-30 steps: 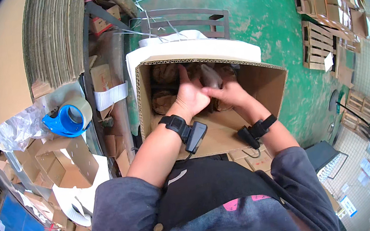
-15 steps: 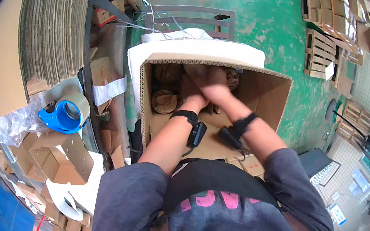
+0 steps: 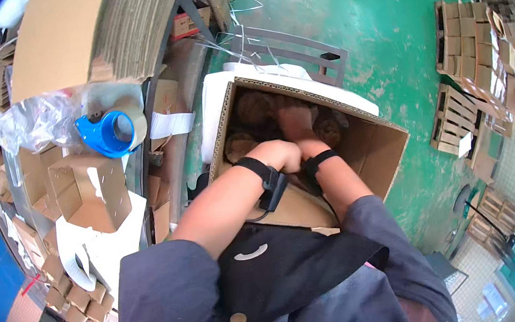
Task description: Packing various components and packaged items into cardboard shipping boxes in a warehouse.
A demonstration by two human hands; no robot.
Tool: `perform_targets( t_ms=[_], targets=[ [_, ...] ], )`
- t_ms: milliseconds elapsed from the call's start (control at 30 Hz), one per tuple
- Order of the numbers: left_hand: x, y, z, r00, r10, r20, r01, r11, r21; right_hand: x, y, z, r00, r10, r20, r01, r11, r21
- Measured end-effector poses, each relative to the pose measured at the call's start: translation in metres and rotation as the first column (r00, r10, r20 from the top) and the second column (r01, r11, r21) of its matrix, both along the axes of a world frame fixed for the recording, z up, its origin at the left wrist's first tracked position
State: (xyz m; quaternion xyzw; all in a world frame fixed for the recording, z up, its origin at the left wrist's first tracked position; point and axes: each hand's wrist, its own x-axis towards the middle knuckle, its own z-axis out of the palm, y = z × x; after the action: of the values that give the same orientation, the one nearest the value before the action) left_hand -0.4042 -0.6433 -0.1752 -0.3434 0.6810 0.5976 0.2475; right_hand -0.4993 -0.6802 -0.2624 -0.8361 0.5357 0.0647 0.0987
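Both my hands are inside a tall open cardboard box (image 3: 378, 146) in front of me. My left hand (image 3: 280, 155) is curled closed near the middle of the box, by my right wrist; whatever its fingers may hold is hidden. Deeper in the shade reaches my right hand (image 3: 295, 120), its fingers too dark to make out. Around them sit rounded brown bundles that look wrapped in paper: one bundle (image 3: 241, 145) at the left, another bundle (image 3: 327, 129) at the right, and a darker bundle (image 3: 255, 109) at the far left.
White material (image 3: 217, 110) lies under and behind the box, with a grey metal frame (image 3: 284, 50) beyond. To the left are a blue tape dispenser (image 3: 94, 135), stacked flat cardboard (image 3: 126, 37) and a small open carton (image 3: 88, 206). Loaded pallets (image 3: 469, 39) stand on the green floor.
My left hand has drawn back toward me from deep in the box, while my right hand stays far inside. The whole view has tilted and shifted with my head.
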Motion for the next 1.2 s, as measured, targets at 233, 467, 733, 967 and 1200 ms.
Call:
perform_targets(
  t_ms=[233,467,733,967,1200],
  targets=[
    [0.147,0.031,0.235,0.797,0.313,-0.517,-0.484,0.843,-0.236,0.022,0.003,0.069,0.983,-0.024,-0.183,0.094,0.919,0.383],
    [0.237,0.218,0.233,0.156,0.974,-0.164,-0.988,0.157,-0.005,0.039,-0.005,0.064,0.919,-0.393,0.039,0.213,0.577,0.789],
    [0.323,0.259,0.197,-0.138,0.976,-0.167,-0.977,-0.163,-0.141,0.138,0.005,0.364,0.796,-0.373,0.476,-0.510,0.010,0.860],
    [0.399,0.179,0.090,0.479,0.877,-0.029,-0.619,0.314,-0.719,0.421,0.086,0.223,0.262,0.958,0.113,-0.964,0.255,0.077],
    [0.396,0.190,0.115,0.382,0.915,0.129,-0.699,0.378,-0.607,0.439,0.102,0.211,0.268,0.952,-0.149,-0.912,0.300,0.280]
  ],
)
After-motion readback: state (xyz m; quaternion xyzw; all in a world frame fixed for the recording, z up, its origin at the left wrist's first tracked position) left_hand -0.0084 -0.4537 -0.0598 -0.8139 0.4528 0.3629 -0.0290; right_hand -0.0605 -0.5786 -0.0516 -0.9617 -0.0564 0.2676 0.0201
